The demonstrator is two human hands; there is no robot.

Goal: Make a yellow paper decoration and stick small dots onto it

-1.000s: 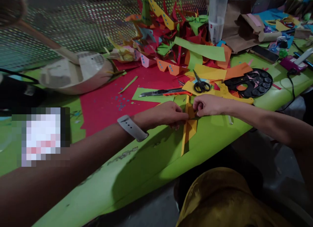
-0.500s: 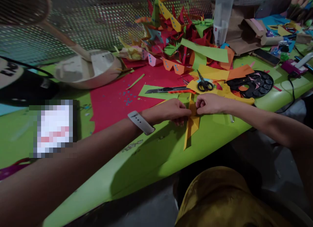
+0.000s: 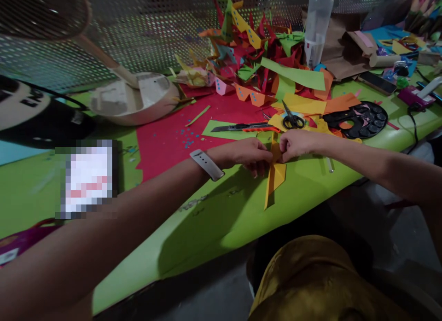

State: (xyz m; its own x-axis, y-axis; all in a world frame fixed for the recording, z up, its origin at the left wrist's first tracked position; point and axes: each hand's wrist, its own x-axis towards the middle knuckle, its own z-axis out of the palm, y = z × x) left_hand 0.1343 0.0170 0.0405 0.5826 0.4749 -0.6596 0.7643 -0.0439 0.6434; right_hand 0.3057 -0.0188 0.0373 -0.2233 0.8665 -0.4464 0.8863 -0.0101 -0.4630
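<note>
A folded strip of yellow-orange paper (image 3: 275, 177) stands between my hands, its pointed lower end toward the table's near edge. My left hand (image 3: 250, 154), with a white band on the wrist, is closed on the paper's left side in a pinch. On the opposite side my right hand (image 3: 295, 143) has its fingers curled in and pressed against the same paper. Just beyond the hands lie black-handled scissors (image 3: 293, 121) and a utility knife (image 3: 241, 126) on a green paper piece (image 3: 216, 131). A yellow glue gun (image 3: 326, 127) is partly hidden behind my right hand.
Red paper (image 3: 162, 143) with scraps covers the table's middle. Folded coloured paper shapes (image 3: 255, 54) are heaped at the back beside a plastic bottle (image 3: 316, 31). A black paint palette (image 3: 371, 118) lies right; a white bowl (image 3: 138, 97) stands left. A yellow cap (image 3: 307, 275) is below.
The view has shifted slightly, so everything sits a little farther right. My hands keep hold of the yellow paper, with the fingers moved only a little.
</note>
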